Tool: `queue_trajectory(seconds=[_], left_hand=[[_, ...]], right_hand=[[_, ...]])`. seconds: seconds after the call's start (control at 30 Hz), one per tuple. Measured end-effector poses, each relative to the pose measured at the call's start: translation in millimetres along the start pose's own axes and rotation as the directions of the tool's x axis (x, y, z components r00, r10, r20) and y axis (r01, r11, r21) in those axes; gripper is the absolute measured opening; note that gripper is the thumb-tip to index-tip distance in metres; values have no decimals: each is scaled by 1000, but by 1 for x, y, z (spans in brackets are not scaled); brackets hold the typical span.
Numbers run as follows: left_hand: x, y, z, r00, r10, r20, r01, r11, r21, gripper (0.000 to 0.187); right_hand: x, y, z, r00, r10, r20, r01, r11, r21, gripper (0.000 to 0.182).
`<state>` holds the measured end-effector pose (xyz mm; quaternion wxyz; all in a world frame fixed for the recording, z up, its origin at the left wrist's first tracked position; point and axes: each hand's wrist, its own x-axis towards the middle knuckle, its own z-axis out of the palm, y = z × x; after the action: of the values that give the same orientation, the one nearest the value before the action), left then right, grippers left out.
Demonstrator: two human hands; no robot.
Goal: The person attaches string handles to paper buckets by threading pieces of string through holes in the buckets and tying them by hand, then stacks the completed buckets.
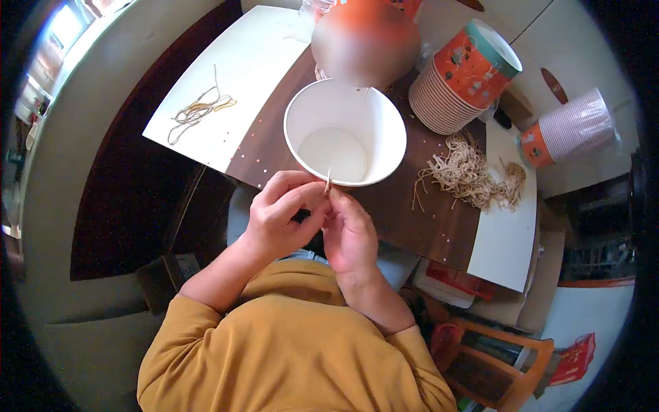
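A large white paper bucket (388,137) stands upright with its open mouth toward me at the front edge of the table. At its near rim, my left hand (281,209) and my right hand (351,230) meet, fingertips pinched together. Between them is a short piece of pale string (328,180), its tip pointing up past the rim. Most of the string is hidden by my fingers. To the right of the bucket lies a tangled heap of beige string (456,172).
Stacked orange paper buckets (456,82) stand at the back right, and a plastic-wrapped stack of cups (573,127) leans beyond them. Loose strings (195,113) lie on the white left part of the table (264,55). A wooden chair (501,367) is at lower right.
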<state>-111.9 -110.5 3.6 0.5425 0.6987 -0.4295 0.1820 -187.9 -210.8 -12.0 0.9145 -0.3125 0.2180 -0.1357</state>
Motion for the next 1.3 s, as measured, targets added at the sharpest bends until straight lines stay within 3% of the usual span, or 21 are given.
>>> queue_trajectory(seconds=[0.27,0.37,0.47,0.6,0.7,0.8,0.93,1.03,1.17,1.27,1.3], left_hand=[[6,-5,-6,992,105,67,-109,992,70,20],[12,-1,-14,995,-18,100,19,1000,-11,16],[16,-3,-19,993,-48,107,53,998,-45,18],[16,-3,-18,984,-78,158,94,991,-96,15],[14,-4,-13,989,-67,128,80,992,-99,16],[12,-3,-13,983,-107,151,119,990,-73,15],[16,-7,-18,985,-78,152,86,995,-49,14],[20,-10,-20,984,-86,157,96,994,-57,14],[22,-14,-15,987,-75,144,89,992,-89,15],[23,-12,-12,985,-93,146,106,991,-78,13],[22,-11,-12,983,-111,149,123,990,-73,13]], right_hand=[[-1,-14,4,987,153,-37,-148,983,112,16],[-2,-22,1,986,166,-21,-163,981,106,16],[2,-28,-14,987,160,-4,-160,987,13,17],[1,-26,-14,995,-67,74,89,926,-368,23],[6,-22,-16,995,70,67,-48,956,-290,22],[8,-14,0,987,110,119,-112,994,7,23],[16,-5,-11,995,82,58,-87,991,102,18],[14,-13,-19,997,75,21,-72,990,-118,19],[9,-30,-12,996,-82,18,81,894,-441,20],[13,-37,-15,966,-221,132,252,699,-670,19],[14,-38,-14,938,-299,175,324,575,-751,18]])
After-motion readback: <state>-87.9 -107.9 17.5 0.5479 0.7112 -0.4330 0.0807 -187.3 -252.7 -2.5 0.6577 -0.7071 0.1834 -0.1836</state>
